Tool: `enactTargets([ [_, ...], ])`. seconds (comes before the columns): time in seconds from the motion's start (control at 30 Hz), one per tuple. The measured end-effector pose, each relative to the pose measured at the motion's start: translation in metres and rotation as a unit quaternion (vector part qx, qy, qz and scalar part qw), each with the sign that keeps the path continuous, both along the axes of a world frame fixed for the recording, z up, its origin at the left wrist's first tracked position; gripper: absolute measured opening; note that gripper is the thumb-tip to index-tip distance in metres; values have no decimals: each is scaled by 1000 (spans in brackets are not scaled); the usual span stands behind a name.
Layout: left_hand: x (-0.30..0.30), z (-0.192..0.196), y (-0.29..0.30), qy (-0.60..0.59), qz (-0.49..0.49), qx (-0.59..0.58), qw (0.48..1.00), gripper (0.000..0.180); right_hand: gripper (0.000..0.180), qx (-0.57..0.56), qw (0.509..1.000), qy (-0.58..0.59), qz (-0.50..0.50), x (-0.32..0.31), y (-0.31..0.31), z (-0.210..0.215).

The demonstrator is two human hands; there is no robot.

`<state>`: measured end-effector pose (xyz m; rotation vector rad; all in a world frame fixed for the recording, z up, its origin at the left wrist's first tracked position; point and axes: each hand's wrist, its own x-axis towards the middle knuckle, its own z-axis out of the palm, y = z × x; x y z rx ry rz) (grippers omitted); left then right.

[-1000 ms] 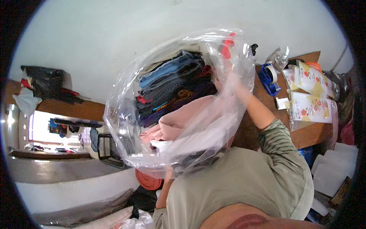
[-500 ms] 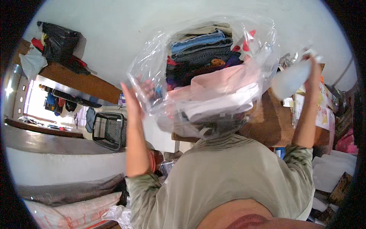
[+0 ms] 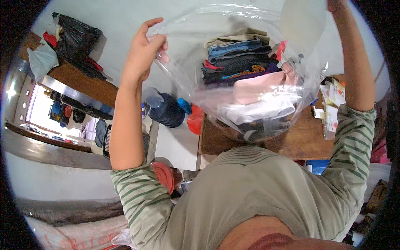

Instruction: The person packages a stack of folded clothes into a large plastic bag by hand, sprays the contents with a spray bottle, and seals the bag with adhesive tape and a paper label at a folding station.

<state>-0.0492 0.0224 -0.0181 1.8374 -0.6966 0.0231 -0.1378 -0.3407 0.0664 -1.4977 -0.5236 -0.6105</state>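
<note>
I hold a large clear plastic bag (image 3: 233, 50) stretched wide and raised in front of me. My left hand (image 3: 143, 50) grips its left edge, fingers pinched on the film. My right hand (image 3: 338, 5) is at the top right rim of the picture, holding the bag's other edge; only part of it shows. Through the film I see a stack of folded clothes (image 3: 239, 62) in blue, black, purple and beige, with a pink folded piece (image 3: 256, 89) and a white one (image 3: 254, 111) below it, on a wooden table (image 3: 306, 141).
Papers and small packets (image 3: 333, 104) lie on the table's right side. A dark blue water jug (image 3: 166, 111) and a red bag (image 3: 195, 121) stand left of the table. A black bag (image 3: 77, 39) sits on a wooden shelf at the upper left. A red stool (image 3: 164, 177) is below.
My arms have risen and spread farther apart, pulling the bag open wider and higher. The view has shifted, so the folded stack now shows plainly through the film.
</note>
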Motion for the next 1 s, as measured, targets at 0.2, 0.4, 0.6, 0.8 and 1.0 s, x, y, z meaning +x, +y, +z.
enactTargets([
  [0.2, -24, -2, 9, -2, -35, -16, 999, 41, 49, -479, 839, 258, 15, 9, 116, -54],
  [0.4, -23, 3, 1, 8, -57, -43, 997, 40, 33, -572, 795, 187, 70, 46, 135, -107],
  [0.6, -18, 4, 2, -17, -74, -37, 996, 44, 32, -591, 778, 209, 53, 61, 139, -111],
  [0.8, -17, 4, -2, -16, -79, -58, 995, 45, 33, -623, 764, 153, 66, 58, 141, -117],
  [1.0, -17, 7, -8, -7, -82, -63, 995, 42, 31, -581, 797, 113, 121, 54, 136, -122],
])
